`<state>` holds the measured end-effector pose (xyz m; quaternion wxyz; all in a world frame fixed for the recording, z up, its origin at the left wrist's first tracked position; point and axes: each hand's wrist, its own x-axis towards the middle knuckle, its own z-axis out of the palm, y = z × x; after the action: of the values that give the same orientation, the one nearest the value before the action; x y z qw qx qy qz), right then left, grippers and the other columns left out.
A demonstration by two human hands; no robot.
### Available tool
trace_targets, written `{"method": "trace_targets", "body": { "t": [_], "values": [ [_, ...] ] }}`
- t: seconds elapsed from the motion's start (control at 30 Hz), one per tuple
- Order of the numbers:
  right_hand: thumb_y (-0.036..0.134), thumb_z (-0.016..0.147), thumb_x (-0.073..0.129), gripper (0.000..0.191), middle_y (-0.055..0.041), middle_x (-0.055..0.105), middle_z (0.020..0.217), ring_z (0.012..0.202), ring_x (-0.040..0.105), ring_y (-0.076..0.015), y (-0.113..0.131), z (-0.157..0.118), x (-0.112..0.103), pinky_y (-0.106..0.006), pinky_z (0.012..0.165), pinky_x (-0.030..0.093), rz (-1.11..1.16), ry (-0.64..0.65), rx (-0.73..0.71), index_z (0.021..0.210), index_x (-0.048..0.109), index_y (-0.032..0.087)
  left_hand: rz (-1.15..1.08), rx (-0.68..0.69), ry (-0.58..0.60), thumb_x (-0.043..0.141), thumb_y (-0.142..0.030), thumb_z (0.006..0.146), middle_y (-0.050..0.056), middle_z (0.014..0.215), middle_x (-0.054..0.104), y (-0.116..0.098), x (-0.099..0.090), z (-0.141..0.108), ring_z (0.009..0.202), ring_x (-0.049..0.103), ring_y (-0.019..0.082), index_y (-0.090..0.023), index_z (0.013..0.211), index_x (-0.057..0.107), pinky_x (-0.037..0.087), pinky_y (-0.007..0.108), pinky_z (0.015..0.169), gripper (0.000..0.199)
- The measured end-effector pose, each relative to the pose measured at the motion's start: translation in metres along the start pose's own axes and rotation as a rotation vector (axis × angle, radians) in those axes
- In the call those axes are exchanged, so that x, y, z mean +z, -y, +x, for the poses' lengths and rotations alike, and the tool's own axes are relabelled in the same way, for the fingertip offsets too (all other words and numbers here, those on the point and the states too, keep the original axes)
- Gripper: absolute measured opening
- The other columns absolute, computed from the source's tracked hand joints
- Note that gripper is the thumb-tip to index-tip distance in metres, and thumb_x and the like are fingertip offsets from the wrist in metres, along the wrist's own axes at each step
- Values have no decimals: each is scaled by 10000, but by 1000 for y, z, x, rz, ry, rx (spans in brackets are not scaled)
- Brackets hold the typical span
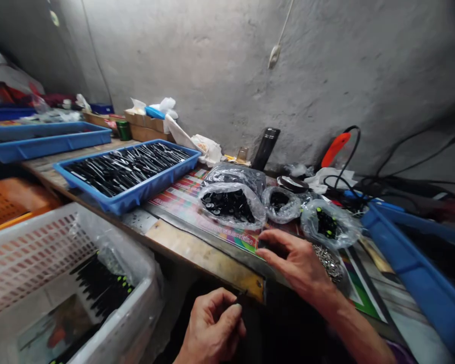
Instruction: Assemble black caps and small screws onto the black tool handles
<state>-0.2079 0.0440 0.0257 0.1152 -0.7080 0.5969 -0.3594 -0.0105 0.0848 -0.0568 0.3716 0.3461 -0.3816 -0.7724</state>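
Only blurred small lettering along the edge of the colourful printed mat (189, 199), nothing legible.

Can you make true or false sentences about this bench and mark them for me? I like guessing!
The blue tray holds long black pieces. True.
The left hand is inside the white basket. False: it is outside the white basket, pinching a small dark piece.
Clear plastic bags lie on the printed mat. True.
The wall is bright red. False: the wall is grey.
The right hand grips the blue tray. False: it is beside shiny metal bits.
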Motion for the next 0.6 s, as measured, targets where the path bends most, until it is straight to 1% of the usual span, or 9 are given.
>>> {"method": "trace_targets", "body": {
  "t": [0.07,0.13,0.2,0.27,0.33,0.37,0.43,0.6],
  "values": [
    [341,790,693,217,-45,728,943,872,664,-228,5,-24,-1,-306,797,512,155,12,53,953,723,201,6,-30,12,757,-628,656,-15,524,601,-3,3,-3,324,347,21,-152,753,559,215,160,335,525],
    [337,782,720,216,-40,723,915,862,662,-222,7,-47,0,-291,770,523,262,33,124,953,729,207,15,-57,18,759,-607,668,-12,538,603,-6,7,-7,339,364,24,-146,763,568,226,159,344,508],
    [343,791,728,231,-34,711,886,808,657,-202,7,-66,2,-263,696,525,341,63,202,981,727,210,22,-91,20,770,-594,658,-10,546,601,-9,12,-11,352,369,25,-140,768,574,231,159,351,507],
    [360,810,721,262,-35,698,890,684,625,-158,4,-82,4,-226,563,489,393,93,277,1023,719,207,35,-127,25,777,-592,644,-10,546,596,-11,16,-15,357,369,25,-136,763,573,230,159,355,514],
    [382,826,710,294,-40,684,910,540,540,-101,1,-94,5,-202,445,410,429,109,332,1057,711,200,45,-157,37,776,-592,643,-7,553,598,-12,20,-18,360,372,24,-135,761,571,234,158,358,514],
    [391,831,707,304,-39,677,915,490,489,-77,0,-99,6,-196,413,376,444,109,347,1065,709,198,47,-171,41,773,-590,647,-3,561,604,-11,22,-19,363,379,25,-136,766,570,237,158,360,511],
    [395,838,701,308,-34,664,910,447,422,-51,-2,-106,5,-190,392,345,466,97,363,1073,704,197,48,-191,52,772,-582,652,0,569,609,-10,26,-20,370,393,28,-139,773,568,238,155,361,503],
    [394,869,670,286,-19,648,846,452,422,-58,-3,-119,3,-181,386,337,453,91,364,1077,690,198,55,-219,66,781,-580,639,0,553,605,-3,32,-22,361,392,30,-145,763,561,237,155,354,502]
  ]
}}
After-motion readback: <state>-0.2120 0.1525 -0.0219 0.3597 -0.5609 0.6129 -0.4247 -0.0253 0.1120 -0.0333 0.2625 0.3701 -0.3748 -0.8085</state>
